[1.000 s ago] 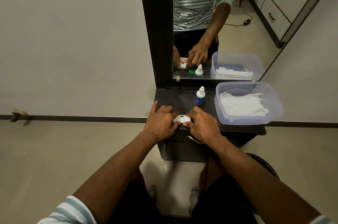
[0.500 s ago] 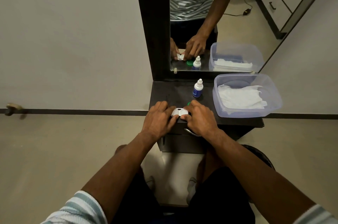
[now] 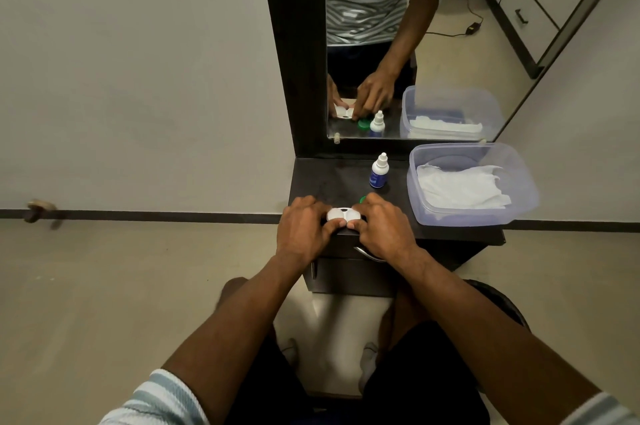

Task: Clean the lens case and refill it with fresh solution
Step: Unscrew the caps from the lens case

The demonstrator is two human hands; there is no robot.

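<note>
On the dark counter (image 3: pixel 322 182) are set a white lens case (image 3: pixel 344 215), 1 dropper bottle (image 3: pixel 378 171), a green cap (image 3: pixel 362 199) and a clear tub (image 3: pixel 471 216).

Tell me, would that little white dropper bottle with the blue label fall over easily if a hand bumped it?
Probably yes. The dropper bottle stands upright on the dark tabletop, tall and narrow over a small base, so a sideways knock would likely tip it. It looks like light plastic, so it would offer little resistance. Once down, its round body might roll, though the narrower cap should curve its path.
</note>
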